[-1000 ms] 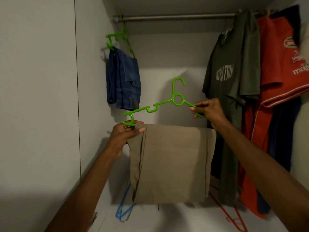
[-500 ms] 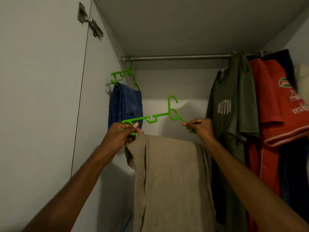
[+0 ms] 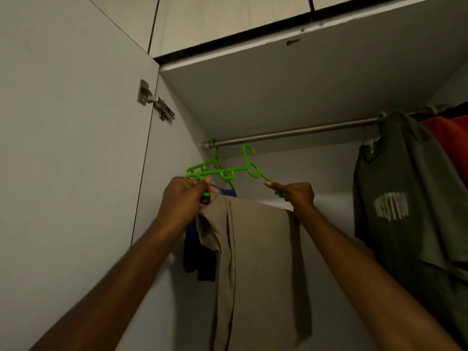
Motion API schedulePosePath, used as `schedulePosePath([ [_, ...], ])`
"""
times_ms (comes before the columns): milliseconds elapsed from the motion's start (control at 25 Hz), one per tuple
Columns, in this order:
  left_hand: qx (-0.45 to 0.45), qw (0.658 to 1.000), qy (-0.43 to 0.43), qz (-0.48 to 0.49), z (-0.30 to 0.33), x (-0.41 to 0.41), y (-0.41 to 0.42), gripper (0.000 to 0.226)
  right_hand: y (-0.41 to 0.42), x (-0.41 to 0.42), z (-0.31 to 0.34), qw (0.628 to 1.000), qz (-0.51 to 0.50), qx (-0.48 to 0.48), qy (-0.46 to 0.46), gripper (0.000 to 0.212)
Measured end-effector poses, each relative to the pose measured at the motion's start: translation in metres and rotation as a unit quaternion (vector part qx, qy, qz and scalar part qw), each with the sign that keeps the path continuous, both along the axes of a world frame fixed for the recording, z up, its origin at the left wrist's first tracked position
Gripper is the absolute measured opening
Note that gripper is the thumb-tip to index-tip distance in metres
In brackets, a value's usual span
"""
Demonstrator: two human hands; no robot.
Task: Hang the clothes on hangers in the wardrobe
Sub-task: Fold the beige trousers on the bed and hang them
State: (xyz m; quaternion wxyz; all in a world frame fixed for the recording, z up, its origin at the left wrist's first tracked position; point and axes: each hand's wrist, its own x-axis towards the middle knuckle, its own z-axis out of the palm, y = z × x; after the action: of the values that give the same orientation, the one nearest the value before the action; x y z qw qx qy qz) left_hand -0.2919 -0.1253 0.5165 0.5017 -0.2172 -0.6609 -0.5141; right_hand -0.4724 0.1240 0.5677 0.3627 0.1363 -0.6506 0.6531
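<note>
Two bare forearms reach up from the lower corners of the view, with no sleeve, watch, band or ring showing on either. The left hand (image 3: pixel 183 196) and right hand (image 3: pixel 298 195) are ungloved, with short, pale nails on the fingers (image 3: pixel 269 184).

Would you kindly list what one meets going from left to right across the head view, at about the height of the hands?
Wardrobe door → left hand → green hanger → right hand → olive T-shirt → red shirt.
</note>
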Motion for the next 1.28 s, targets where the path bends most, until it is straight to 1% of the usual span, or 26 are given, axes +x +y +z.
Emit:
schedulePosePath([
  [120, -0.009, 0.997, 0.034, 0.073, 0.029, -0.011, -0.006, 0.033, -0.018, -0.018, 0.021, 1.0, 0.015, -0.023, 0.011, 0.073],
  [320, -0.003, 0.99, 0.061, 0.127, 0.055, -0.024, -0.016, 0.032, -0.044, -0.043, 0.053, 0.999, 0.042, -0.003, 0.032, 0.079],
  [480, -0.042, 0.973, 0.083, 0.21, 0.073, -0.038, -0.025, 0.035, -0.064, -0.076, 0.077, 0.997, 0.064, 0.015, 0.041, 0.089],
  [520, -0.054, 0.967, 0.085, 0.233, 0.078, -0.04, -0.027, 0.035, -0.068, -0.084, 0.083, 0.997, 0.071, 0.014, 0.042, 0.09],
  [600, -0.069, 0.963, 0.08, 0.249, 0.086, -0.045, -0.029, 0.034, -0.073, -0.099, 0.094, 0.996, 0.083, 0.009, 0.043, 0.086],
  [760, -0.064, 0.958, 0.057, 0.274, 0.107, -0.057, -0.022, 0.035, -0.079, -0.122, 0.113, 0.993, 0.103, 0.011, 0.053, 0.08],
  [840, -0.064, 0.938, 0.056, 0.335, 0.115, -0.063, -0.021, 0.037, -0.084, -0.134, 0.12, 0.99, 0.13, 0.027, 0.048, 0.075],
  [880, -0.068, 0.923, 0.054, 0.375, 0.117, -0.064, -0.022, 0.039, -0.088, -0.14, 0.121, 0.989, 0.137, 0.032, 0.042, 0.076],
  [960, -0.078, 0.891, 0.035, 0.445, 0.116, -0.067, -0.023, 0.043, -0.095, -0.152, 0.119, 0.989, 0.141, 0.042, 0.031, 0.082],
  [1000, -0.082, 0.881, 0.025, 0.466, 0.116, -0.07, -0.023, 0.046, -0.099, -0.159, 0.116, 0.988, 0.145, 0.043, 0.026, 0.086],
  [1080, -0.082, 0.874, 0.017, 0.478, 0.115, -0.073, -0.022, 0.048, -0.107, -0.169, 0.108, 0.987, 0.152, 0.041, 0.023, 0.091],
  [1280, -0.061, 0.88, 0.024, 0.471, 0.115, -0.072, -0.022, 0.05, -0.118, -0.173, 0.099, 0.983, 0.176, 0.05, 0.012, 0.087],
])
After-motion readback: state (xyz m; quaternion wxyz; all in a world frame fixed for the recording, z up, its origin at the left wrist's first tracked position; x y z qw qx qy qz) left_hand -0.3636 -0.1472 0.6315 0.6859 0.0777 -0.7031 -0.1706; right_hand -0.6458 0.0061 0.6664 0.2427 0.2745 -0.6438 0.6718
